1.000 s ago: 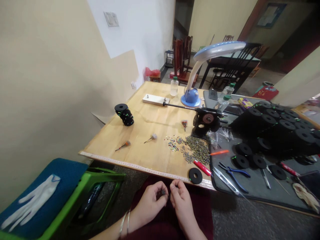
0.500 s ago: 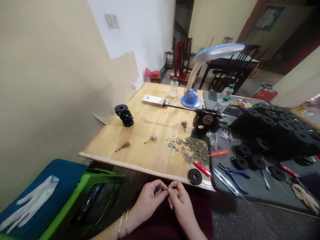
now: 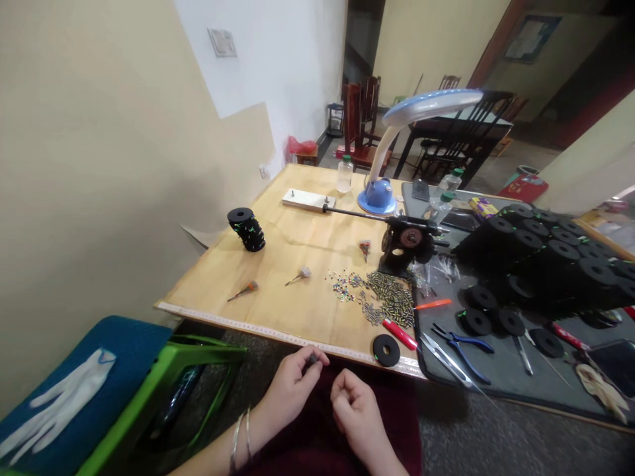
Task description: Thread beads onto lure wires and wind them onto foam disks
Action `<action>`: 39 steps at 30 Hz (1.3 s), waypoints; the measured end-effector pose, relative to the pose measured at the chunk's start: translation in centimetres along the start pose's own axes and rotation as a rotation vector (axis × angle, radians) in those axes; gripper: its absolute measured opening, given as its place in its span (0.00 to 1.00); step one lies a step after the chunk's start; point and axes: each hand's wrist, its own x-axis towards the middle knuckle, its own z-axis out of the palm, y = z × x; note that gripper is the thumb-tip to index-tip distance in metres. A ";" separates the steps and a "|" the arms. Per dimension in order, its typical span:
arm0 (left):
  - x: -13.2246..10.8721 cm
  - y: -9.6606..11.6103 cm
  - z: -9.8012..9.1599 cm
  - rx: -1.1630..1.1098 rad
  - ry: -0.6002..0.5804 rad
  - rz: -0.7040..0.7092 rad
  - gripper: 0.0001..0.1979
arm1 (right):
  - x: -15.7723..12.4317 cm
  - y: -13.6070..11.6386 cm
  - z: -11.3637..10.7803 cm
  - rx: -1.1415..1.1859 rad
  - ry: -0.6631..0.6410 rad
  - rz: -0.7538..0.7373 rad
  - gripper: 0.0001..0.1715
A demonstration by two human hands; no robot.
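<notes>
My left hand [image 3: 296, 383] is closed around a small dark object [image 3: 312, 359], mostly covered by the fingers and too small to name. Beside it, my right hand [image 3: 356, 410] is curled, thumb against fingers; whether anything is in it cannot be seen. Both hands are low, in front of the table's near edge, with a gap between them. Closest on the wood are a black foam ring [image 3: 385, 350] and a red-handled tool [image 3: 399, 334]. Behind these lies a pile of small metallic pieces [image 3: 391, 297] next to scattered coloured beads [image 3: 342, 284].
A black clamp device [image 3: 409, 241] with a long rod stands behind the pile, near a blue lamp [image 3: 378, 196]. Pliers [image 3: 466, 342] and scissors [image 3: 446, 360] lie on the grey mat, with stacked black foam spools [image 3: 555, 258] beyond. Another spool stack [image 3: 247, 230] stands left.
My hands have come apart from touching fingertips. The left has shifted slightly left and up; the right has dropped a little and its fingers have curled in.
</notes>
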 end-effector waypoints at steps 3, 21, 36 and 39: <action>0.2 -0.2 -0.4 0.012 0.054 -0.027 0.09 | -0.2 0.0 -0.1 0.057 0.020 0.033 0.04; -0.2 0.5 -0.6 -0.259 -0.174 -0.188 0.13 | -0.3 -0.6 -0.1 0.316 0.041 0.170 0.20; 1.2 1.6 -1.0 -0.158 -0.071 -0.107 0.14 | -0.1 -2.6 -2.9 0.047 0.153 -0.051 0.28; 1.4 1.7 -1.2 -0.133 -0.053 -0.111 0.14 | -0.4 -4.2 -4.2 0.031 0.208 -0.084 0.28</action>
